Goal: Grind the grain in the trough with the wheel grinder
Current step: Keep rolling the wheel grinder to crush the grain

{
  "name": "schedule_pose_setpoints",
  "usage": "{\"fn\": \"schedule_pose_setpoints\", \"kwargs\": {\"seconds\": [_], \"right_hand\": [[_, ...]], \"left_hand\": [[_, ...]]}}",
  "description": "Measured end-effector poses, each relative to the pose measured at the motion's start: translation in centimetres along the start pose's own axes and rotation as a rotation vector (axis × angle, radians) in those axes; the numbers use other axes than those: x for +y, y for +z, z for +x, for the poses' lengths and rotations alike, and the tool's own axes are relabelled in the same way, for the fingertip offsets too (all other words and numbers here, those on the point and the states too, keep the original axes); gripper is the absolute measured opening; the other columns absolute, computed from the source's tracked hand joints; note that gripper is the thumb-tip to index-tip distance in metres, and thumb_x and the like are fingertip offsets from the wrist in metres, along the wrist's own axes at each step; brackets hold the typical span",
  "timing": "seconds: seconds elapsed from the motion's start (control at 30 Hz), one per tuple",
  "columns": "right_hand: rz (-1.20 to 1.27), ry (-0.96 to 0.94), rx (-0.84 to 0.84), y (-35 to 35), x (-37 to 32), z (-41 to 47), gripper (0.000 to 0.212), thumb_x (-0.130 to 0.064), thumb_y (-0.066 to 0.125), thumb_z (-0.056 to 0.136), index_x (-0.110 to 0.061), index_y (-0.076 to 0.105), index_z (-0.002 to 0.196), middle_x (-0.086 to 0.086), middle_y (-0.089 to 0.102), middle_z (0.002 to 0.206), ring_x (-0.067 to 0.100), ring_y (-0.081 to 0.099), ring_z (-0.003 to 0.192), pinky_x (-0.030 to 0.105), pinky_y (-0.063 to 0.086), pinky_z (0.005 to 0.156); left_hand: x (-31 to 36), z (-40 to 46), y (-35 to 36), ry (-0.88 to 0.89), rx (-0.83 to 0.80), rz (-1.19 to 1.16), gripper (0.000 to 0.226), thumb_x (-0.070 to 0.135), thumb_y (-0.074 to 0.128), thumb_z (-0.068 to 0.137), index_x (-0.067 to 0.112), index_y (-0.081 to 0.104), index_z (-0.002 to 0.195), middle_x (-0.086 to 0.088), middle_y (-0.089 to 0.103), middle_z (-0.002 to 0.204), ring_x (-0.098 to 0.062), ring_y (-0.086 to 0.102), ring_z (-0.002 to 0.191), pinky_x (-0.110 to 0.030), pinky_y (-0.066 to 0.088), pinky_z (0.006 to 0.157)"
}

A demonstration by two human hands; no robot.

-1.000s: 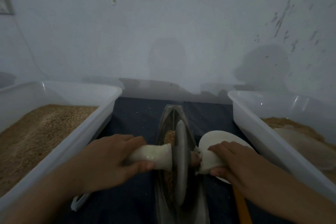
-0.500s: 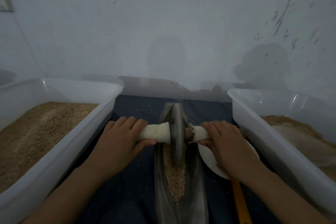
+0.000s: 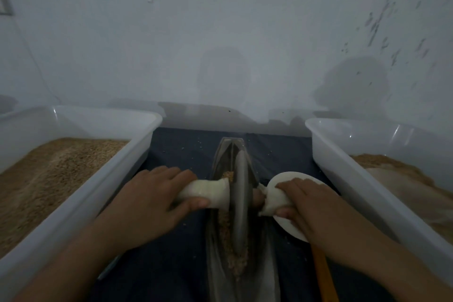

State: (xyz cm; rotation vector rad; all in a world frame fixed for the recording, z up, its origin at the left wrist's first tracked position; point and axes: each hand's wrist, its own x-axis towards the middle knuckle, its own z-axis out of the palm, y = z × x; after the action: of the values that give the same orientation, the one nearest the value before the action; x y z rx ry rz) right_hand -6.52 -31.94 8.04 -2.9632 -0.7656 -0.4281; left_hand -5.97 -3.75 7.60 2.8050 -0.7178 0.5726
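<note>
A narrow metal trough (image 3: pixel 221 152) lies lengthwise on the dark cloth in front of me. Brown grain (image 3: pixel 232 252) fills its bottom. The grey wheel grinder (image 3: pixel 241 191) stands on edge in the trough's middle, with a white-wrapped handle sticking out of each side. My left hand (image 3: pixel 149 201) grips the left handle (image 3: pixel 210 192). On the other side, my right hand (image 3: pixel 311 206) grips the right handle (image 3: pixel 272 200). Both hands sit level with the wheel's axle.
A white tub (image 3: pixel 81 203) of brown grain stands close on the left, a second white tub (image 3: pixel 367 191) with ground grain close on the right. A white plate (image 3: pixel 286 176) and an orange stick (image 3: pixel 323 274) lie under my right hand. A grey wall rises behind.
The wheel rolled to the trough's far end half a second ago and has now rolled back toward me to the middle, both hands still gripping the handles.
</note>
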Motion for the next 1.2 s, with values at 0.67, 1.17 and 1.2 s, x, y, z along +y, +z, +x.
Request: {"fn": "schedule_pose_setpoints", "kwargs": {"seconds": [0.67, 1.17, 1.2], "right_hand": [[0.051, -0.057, -0.095, -1.3, -0.3, -0.7, 0.037, -0.053, 0.027, 0.094, -0.038, 0.029, 0.128, -0.021, 0.037, 0.108, 0.001, 0.036, 0.101, 0.021, 0.028, 0.087], [-0.06, -0.012, 0.079, 1.1, 0.2, 1.2, 0.041, -0.043, 0.044, 0.094, -0.025, 0.041, 0.131, -0.007, 0.049, 0.119, 0.014, 0.047, 0.107, 0.026, 0.029, 0.088], [-0.051, -0.02, 0.04, 0.7, 0.3, 0.8, 0.041, -0.047, 0.035, 0.095, -0.031, 0.033, 0.133, -0.011, 0.044, 0.123, 0.008, 0.041, 0.111, 0.023, 0.027, 0.091]], "left_hand": [[-0.3, -0.5, -1.4, -0.051, -0.183, -0.151, 0.062, 0.089, 0.015, 0.067, 0.044, 0.049, 0.089, 0.023, 0.056, 0.084, 0.006, 0.053, 0.08, -0.016, 0.04, 0.065], [-0.3, 0.2, 0.4, -0.002, 0.011, 0.035, 0.065, 0.077, 0.02, 0.075, 0.032, 0.056, 0.105, 0.013, 0.056, 0.09, -0.006, 0.051, 0.08, -0.026, 0.043, 0.071], [-0.4, 0.0, 0.0, -0.003, -0.046, -0.016, 0.064, 0.082, 0.017, 0.071, 0.038, 0.052, 0.103, 0.017, 0.055, 0.089, 0.001, 0.049, 0.079, -0.022, 0.042, 0.071]]}}
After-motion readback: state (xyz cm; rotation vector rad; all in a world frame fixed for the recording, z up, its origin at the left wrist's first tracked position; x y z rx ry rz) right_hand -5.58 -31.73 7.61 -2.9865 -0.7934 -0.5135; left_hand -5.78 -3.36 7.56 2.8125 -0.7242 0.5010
